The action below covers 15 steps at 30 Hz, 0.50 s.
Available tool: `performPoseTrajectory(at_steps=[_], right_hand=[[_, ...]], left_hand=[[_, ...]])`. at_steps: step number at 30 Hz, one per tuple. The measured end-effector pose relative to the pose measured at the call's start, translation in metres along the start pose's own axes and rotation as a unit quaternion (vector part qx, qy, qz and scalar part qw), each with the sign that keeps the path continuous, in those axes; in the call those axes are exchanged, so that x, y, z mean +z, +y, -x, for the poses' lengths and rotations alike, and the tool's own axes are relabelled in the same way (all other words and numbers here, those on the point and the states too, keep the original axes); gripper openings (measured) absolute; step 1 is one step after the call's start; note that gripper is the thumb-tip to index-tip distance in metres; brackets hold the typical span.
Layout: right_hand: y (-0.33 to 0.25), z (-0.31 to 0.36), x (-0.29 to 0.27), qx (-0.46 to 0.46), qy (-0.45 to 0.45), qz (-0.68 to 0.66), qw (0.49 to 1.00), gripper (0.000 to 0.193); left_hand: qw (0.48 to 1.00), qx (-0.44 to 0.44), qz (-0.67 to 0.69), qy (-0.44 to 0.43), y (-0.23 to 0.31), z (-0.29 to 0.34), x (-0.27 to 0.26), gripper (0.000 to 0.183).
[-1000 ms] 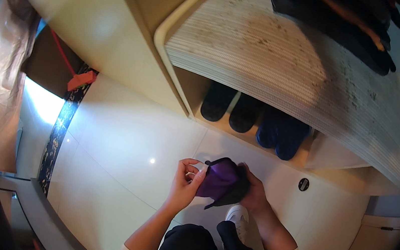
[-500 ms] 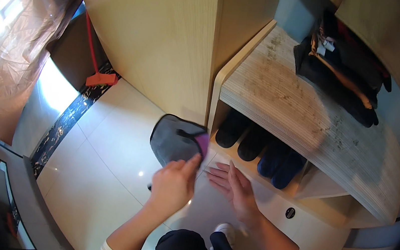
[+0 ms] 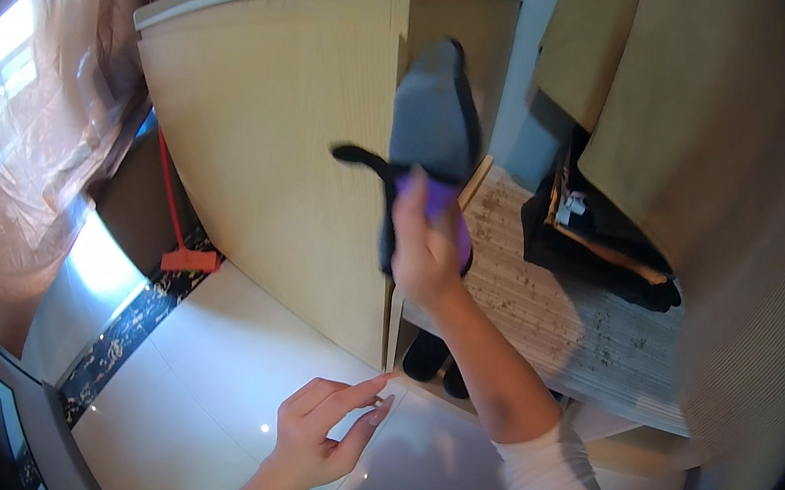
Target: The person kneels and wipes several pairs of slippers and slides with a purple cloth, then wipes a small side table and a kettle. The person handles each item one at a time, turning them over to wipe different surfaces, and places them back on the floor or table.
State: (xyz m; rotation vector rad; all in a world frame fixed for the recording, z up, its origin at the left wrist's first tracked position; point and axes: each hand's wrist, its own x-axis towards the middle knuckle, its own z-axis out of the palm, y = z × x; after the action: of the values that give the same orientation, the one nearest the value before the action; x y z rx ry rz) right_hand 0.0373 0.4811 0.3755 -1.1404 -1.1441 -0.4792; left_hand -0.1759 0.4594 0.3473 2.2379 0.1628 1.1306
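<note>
My right hand (image 3: 427, 250) is raised in front of the light wooden cabinet (image 3: 286, 152) and is shut on a grey shoe (image 3: 434, 117) with a purple inside and a black strap, held sole-up at the cabinet's corner. My left hand (image 3: 324, 424) hangs low over the white tiled floor (image 3: 227, 372), fingers spread and holding nothing. A white sleeve covers my right forearm.
A wooden bench shelf (image 3: 560, 327) to the right carries a black bag (image 3: 601, 243). Dark shoes (image 3: 427, 359) stand under the bench. A red-handled broom (image 3: 180, 237) leans left of the cabinet, beside a black speckled floor strip (image 3: 116, 347). Beige panels rise at upper right.
The shoe has gone from low over the floor to high by the cabinet corner, now in my right hand. My left hand has let go and dropped. The view has tilted upward.
</note>
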Motion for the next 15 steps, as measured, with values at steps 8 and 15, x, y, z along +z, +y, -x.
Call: performPoseTrajectory(at_steps=[8, 15], right_hand=[[0.058, 0.059, 0.041, 0.123, -0.015, 0.053, 0.991, 0.047], [0.058, 0.004, 0.040, 0.098, -0.077, 0.056, 0.991, 0.068]], left_hand=[[0.998, -0.047, 0.041, 0.032, -0.011, -0.019, 0.007, 0.016], [0.996, -0.030, 0.017, 0.082, -0.020, -0.051, 0.026, 0.015]])
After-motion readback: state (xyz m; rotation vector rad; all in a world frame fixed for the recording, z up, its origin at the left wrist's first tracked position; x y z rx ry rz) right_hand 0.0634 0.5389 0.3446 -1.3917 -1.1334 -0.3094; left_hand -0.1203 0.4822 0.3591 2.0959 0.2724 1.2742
